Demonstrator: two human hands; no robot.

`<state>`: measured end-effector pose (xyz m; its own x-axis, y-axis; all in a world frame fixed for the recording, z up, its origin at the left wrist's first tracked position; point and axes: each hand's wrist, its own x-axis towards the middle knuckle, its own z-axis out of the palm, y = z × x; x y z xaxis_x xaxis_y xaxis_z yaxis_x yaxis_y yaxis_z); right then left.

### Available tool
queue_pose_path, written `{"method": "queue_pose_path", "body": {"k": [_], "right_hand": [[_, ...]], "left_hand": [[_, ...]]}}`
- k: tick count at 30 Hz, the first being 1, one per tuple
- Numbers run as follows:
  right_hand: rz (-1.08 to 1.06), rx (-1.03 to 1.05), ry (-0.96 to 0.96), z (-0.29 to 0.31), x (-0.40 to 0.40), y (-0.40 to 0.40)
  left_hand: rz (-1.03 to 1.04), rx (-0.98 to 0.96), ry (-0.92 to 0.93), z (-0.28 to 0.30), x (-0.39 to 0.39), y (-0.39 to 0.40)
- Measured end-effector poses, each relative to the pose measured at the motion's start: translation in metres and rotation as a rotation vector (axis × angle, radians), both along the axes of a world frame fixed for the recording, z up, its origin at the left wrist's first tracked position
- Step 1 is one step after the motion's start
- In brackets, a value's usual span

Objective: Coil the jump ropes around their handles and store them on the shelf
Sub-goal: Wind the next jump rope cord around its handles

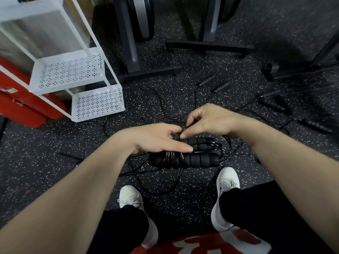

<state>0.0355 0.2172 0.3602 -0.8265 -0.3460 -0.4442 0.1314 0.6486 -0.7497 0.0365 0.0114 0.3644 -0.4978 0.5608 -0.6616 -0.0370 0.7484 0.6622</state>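
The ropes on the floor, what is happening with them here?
A person is coiling one jump rope around its two handles. The left hand holds the bundle; the right hand pinches the cord above it. Other ropes lie loose on the floor. The white shelf holds none yet.

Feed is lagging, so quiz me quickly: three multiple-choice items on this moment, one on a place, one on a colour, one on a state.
1. Where is the white shelf?
A. Front left of the person
B. Behind the shoes
C. Far right

2. What colour are the handles in the left hand?
A. Red
B. Black
C. White

3. What state is the rope there in?
A. Fully loose
B. On the shelf
C. Partly coiled round the handles

Answers: 1 A, it stands upper left. 2 B, black foam grips. 3 C, several loops wrap them while the right hand pinches a strand.
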Motion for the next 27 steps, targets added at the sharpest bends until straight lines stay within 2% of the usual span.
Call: {"method": "queue_pose_path", "body": {"k": [7,11,18,22,27], "right_hand": [[-0.050,-0.022,0.004,0.001,-0.001,-0.011],[-0.056,-0.040,0.013,0.003,0.000,-0.014],[-0.138,-0.083,0.087,-0.003,0.002,-0.020],[-0.092,-0.242,0.144,-0.006,0.007,-0.028],[-0.190,-0.293,0.125,-0.005,0.002,-0.026]], "left_hand": [[0.064,-0.099,0.237,-0.014,0.002,0.005],[0.212,-0.123,0.362,-0.018,0.000,0.004],[0.420,-0.114,0.322,-0.019,-0.001,0.006],[0.465,-0.176,0.430,-0.021,-0.002,0.012],[0.632,-0.062,0.378,-0.020,-0.005,0.015]]}}
